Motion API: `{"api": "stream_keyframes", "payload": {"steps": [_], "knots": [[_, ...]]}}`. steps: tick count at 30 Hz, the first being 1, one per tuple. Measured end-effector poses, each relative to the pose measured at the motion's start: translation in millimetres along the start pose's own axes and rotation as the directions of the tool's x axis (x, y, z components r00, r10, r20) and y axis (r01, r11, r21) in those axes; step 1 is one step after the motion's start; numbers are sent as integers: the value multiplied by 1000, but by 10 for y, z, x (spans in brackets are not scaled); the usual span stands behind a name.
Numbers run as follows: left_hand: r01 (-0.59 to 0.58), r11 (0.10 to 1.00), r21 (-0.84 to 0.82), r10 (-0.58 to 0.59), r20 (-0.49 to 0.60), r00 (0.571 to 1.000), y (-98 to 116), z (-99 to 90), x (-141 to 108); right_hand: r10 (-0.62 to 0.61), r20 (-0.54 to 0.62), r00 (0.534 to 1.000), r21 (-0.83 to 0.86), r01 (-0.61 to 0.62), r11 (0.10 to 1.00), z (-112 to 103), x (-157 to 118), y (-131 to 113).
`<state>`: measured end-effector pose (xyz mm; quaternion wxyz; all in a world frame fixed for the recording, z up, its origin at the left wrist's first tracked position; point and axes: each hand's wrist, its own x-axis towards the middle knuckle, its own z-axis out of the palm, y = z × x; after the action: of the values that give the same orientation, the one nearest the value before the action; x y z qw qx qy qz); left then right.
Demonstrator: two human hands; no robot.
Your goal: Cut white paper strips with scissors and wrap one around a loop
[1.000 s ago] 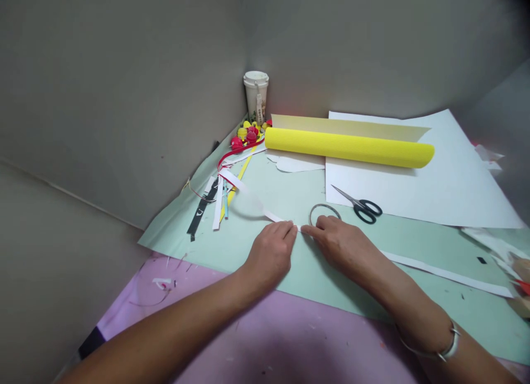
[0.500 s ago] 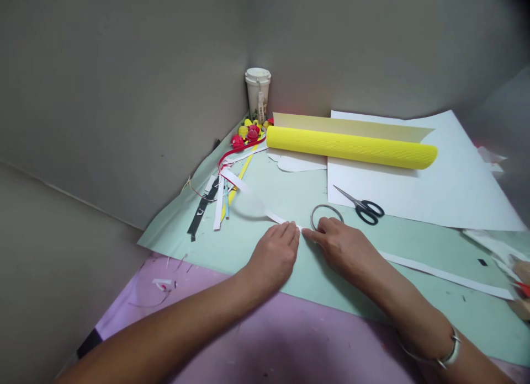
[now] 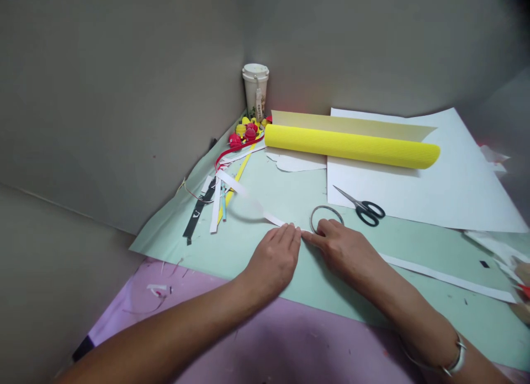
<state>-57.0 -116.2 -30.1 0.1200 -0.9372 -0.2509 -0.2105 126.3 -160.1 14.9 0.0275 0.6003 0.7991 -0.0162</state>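
A long white paper strip (image 3: pixel 273 219) runs from the pile at the left to my fingertips and shows again right of my right wrist. My left hand (image 3: pixel 278 257) presses the strip flat against the green sheet, its fingers close together. Its fingertips nearly meet the pointing finger of my right hand (image 3: pixel 337 243), which also touches the strip. The other fingers of my right hand are curled at the lower edge of a dark ring (image 3: pixel 327 207); whether they grip it is unclear. Black-handled scissors (image 3: pixel 366 208) lie just beyond my right hand.
A yellow corrugated roll (image 3: pixel 351 147) lies over a large white sheet (image 3: pixel 467 191). A lidded cup (image 3: pixel 255 91) stands in the back corner near red and yellow balls (image 3: pixel 240 132). Paper strips (image 3: pixel 216 204) and a black strip (image 3: pixel 197 216) lie left. Grey panels rise behind.
The view has shifted slightly. Both hands stay nearly in place on the strip, and the fingertips of my left hand are a little closer to my right pointing finger.
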Motion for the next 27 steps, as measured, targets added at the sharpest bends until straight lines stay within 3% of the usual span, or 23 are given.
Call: {"api": "stream_keyframes", "payload": {"steps": [7,15,27], "knots": [[-13,1000,20,11,113,994,20,-25,20,-11,-38,999,-6,11,1000,-4,-10,10],[-42,997,65,23,261,965,53,-82,54,21,-66,998,138,-12,990,-84,-72,177],[-50,994,93,21,286,958,70,-102,73,6,-39,999,206,2,979,-83,-51,281]]}}
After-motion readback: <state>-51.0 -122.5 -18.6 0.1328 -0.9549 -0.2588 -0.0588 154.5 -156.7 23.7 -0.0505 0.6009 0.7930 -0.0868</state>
